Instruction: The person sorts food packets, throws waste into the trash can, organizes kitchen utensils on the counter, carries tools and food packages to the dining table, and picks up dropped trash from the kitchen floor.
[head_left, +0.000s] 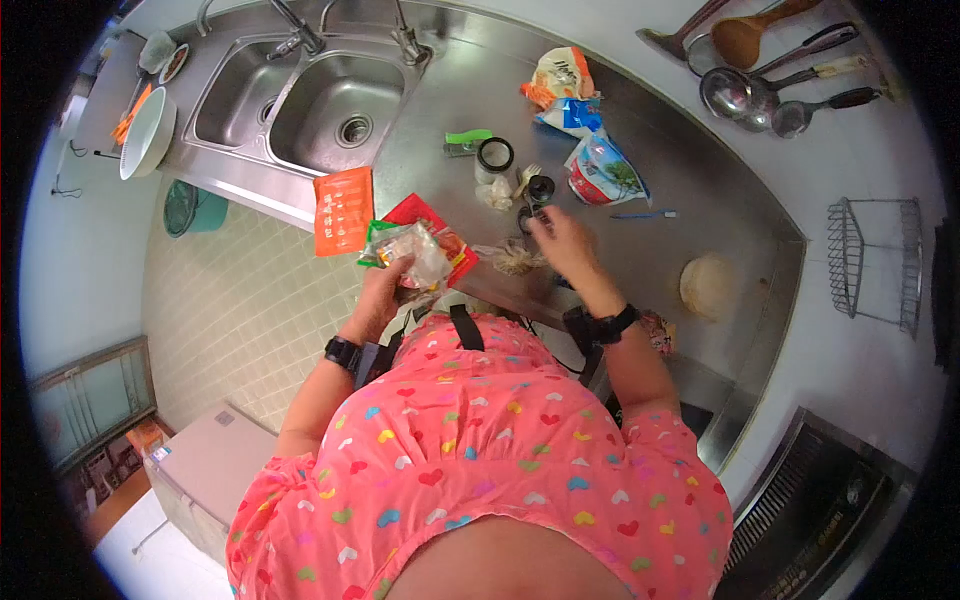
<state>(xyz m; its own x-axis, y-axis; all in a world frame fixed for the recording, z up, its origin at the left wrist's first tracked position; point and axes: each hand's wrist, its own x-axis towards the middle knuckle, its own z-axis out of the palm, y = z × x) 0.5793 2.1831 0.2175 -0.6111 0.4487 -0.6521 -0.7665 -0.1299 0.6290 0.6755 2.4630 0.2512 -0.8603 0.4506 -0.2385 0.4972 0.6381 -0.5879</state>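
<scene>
My left hand (377, 300), at the counter's front edge, is closed on a clear plastic packet (425, 255) with a green edge. Under and behind that packet lies a red packet (445, 238); an orange packet (343, 212) is to its left, partly past the counter edge. My right hand (565, 245) is over the counter with its fingers bent together beside a small dark round item (530, 220); what they pinch, if anything, is unclear. Just beyond it stand a small black-topped jar (541, 188) and a clear jar with a black rim (495, 155). A crumpled clear bag (515, 258) lies between my hands.
A double steel sink (345, 115) is at the far left. Several food bags (605, 170) lie at the back of the counter, near a blue thin stick (645, 215). A pale round item (706, 287) sits at right. Ladles (735, 95) and a wire rack (875, 260) hang on the wall.
</scene>
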